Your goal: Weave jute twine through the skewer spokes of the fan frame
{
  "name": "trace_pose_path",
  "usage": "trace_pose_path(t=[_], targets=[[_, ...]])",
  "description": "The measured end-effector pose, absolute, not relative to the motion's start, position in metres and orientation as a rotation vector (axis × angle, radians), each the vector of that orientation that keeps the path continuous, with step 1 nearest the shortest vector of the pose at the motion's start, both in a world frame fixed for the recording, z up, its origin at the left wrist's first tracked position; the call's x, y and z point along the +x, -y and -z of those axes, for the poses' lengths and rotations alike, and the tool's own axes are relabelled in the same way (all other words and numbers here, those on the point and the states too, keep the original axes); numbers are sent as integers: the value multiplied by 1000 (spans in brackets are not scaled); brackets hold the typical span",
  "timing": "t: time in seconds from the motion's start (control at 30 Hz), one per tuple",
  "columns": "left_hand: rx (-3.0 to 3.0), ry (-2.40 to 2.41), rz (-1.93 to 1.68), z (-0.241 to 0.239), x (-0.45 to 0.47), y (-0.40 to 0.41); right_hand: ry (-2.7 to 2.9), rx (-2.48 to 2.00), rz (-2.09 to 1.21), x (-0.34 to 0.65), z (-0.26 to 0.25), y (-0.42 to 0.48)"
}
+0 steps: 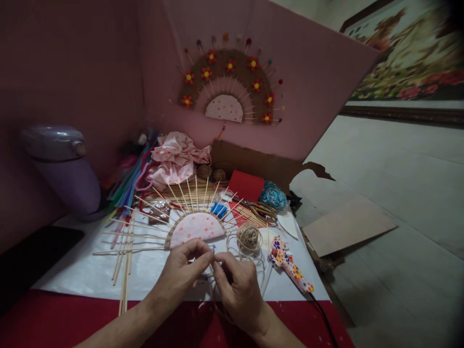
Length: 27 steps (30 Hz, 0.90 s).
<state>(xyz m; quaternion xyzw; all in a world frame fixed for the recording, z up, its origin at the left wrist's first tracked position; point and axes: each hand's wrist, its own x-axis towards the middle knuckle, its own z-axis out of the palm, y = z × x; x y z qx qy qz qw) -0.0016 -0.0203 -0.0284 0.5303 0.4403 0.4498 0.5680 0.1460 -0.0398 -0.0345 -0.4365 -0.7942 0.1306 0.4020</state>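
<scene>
Far off to the left of your fingers there's a purple jug (61, 164) standing at the back edge of the white sheet (83, 270) that covers the table. Closer in, a bunch of loose wooden sticks (123, 261) lies just left of your left hand (183, 270), and behind those a heap of coloured pipe cleaners (126, 183).

Your left hand has its fingers pinched shut on a thin strand of twine (232, 251), right at the bottom edge of the half-round fan piece (195, 227), the pink dotted one with sticks fanning out of it. That piece sits just above your fingertips, touching or nearly so. Your right hand (237, 290) meets the left one fingertip to fingertip, also closed on the same strand; what exactly is between the tips is too small to make out.

Just up and right of your right fingers is the twine ball (248, 236), with loose loops trailing down toward your hand. Further right lies a dotted glue gun (288, 263), cord running off the table. Behind it are scissors (263, 211), a red card (246, 186) and a blue yarn ball (272, 195). A finished fan (226, 82) hangs on the pink board behind.
</scene>
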Motion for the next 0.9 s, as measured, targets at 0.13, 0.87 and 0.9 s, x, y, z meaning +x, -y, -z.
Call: trace_pose_path(t=[0.13, 0.87, 0.9], targets=[[1269, -1015, -1066, 30, -2, 20, 2023, -1097, -337, 146, 33, 41], [1303, -1030, -1077, 26, -2, 22, 2032, -1097, -289, 145, 33, 41], [1305, -1029, -1072, 25, -2, 22, 2029, -1100, -299, 145, 33, 41]])
